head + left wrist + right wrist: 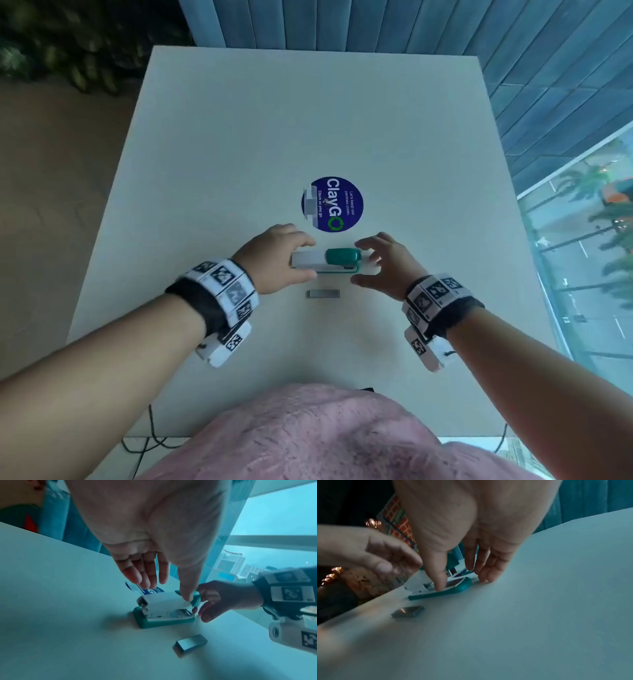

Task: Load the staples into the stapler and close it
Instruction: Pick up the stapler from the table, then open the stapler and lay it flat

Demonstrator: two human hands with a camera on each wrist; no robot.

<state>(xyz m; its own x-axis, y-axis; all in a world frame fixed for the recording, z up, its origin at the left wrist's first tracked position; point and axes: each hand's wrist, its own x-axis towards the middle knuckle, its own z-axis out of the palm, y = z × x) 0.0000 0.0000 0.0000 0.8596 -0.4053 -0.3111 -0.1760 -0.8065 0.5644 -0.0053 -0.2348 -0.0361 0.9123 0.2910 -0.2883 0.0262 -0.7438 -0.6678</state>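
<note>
A teal and white stapler [325, 262] [163, 609] [436, 589] lies across the white table, just in front of me. My left hand [277, 260] reaches over its white rear end. The left thumb tip [186, 596] touches the white cover, while the fingers [145, 577] stay straight beyond it, apart from the stapler. My right hand [380, 260] brackets the teal front end, with the thumb [439, 582] pressing on the stapler and the fingers [483, 574] down on its far side. A grey strip of staples [323, 294] [190, 644] [408, 612] lies loose on the table, nearer to me.
A round blue sticker [332, 204] is stuck to the table [239, 154] just beyond the stapler. Dark cables [150, 435] hang at the near edge. A window wall runs along the right and plants stand at the far left.
</note>
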